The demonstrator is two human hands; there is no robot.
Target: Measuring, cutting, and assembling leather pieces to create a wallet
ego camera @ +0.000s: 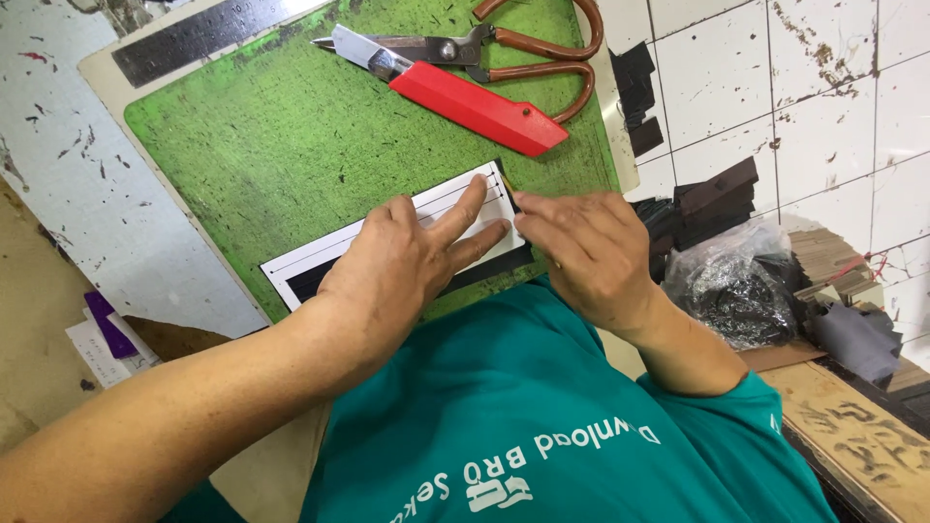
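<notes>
My left hand [407,257] lies flat, fingers spread, pressing a white card template [291,269] onto a dark strip of material [484,269] on the green cutting mat [291,126]. My right hand [586,252] sits at the right end of the template, fingers curled around a thin pencil-like tool [508,184] whose tip touches the card's corner. Most of the tool is hidden by the hand.
A red-handled utility knife [475,102] and scissors with brown handles [523,48] lie at the mat's far edge. A metal ruler [194,34] lies beyond. Stacks of dark cut pieces [712,194] and a plastic bag [736,281] are at the right on the white tiled bench.
</notes>
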